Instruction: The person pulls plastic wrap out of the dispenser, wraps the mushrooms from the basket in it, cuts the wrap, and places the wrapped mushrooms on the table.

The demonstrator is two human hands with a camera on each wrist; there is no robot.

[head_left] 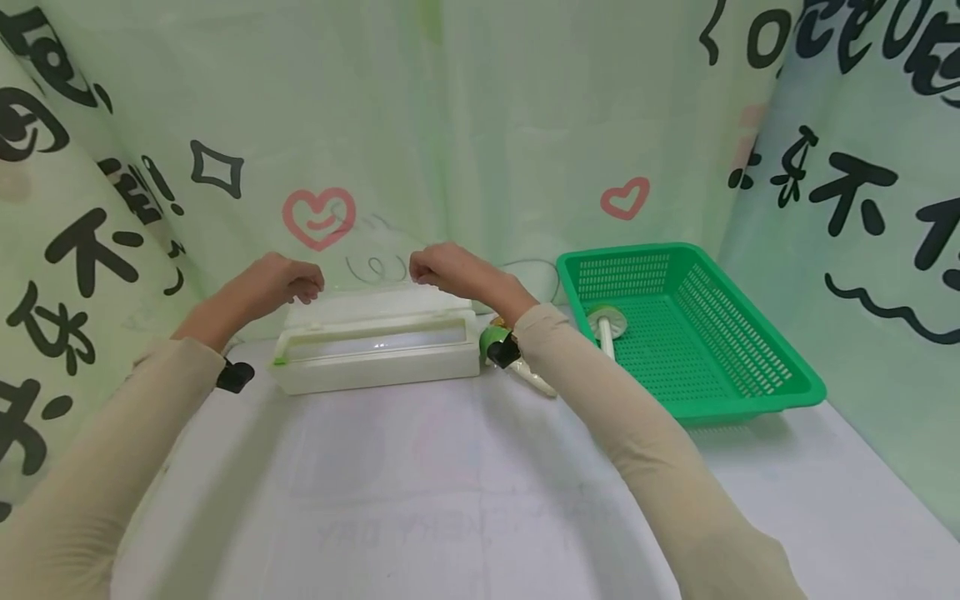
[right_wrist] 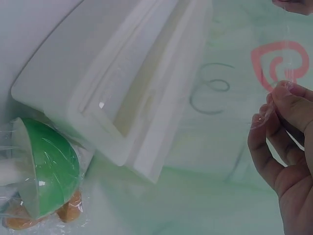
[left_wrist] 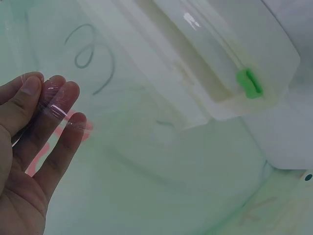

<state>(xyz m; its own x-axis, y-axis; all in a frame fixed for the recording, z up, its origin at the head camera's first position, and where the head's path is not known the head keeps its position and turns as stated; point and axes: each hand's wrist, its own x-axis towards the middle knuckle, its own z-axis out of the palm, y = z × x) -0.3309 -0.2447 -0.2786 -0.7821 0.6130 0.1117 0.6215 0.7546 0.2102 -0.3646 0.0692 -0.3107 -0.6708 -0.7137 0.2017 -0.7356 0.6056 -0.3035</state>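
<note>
My left hand (head_left: 273,283) and right hand (head_left: 461,273) are raised above the back of a white cling film dispenser (head_left: 382,368). In the left wrist view the left thumb and fingertip pinch clear cling film (left_wrist: 58,110), which lies across the other fingers. The right wrist view shows the right thumb and fingers pinching the same kind of film (right_wrist: 288,73). Its transparent sheet is hard to make out between the hands. The dispenser's lid (head_left: 375,300) is tipped back, and a pale roll (head_left: 382,342) shows inside. A green slider (left_wrist: 250,83) sits at its left end.
Beside the dispenser's right end lies a green dome-shaped object (right_wrist: 51,166) in clear plastic, near orange-brown pieces (right_wrist: 71,208). A green basket (head_left: 750,392) on the right holds a white-stemmed item (head_left: 606,327). Printed curtains (head_left: 510,100) enclose the white table (head_left: 405,500).
</note>
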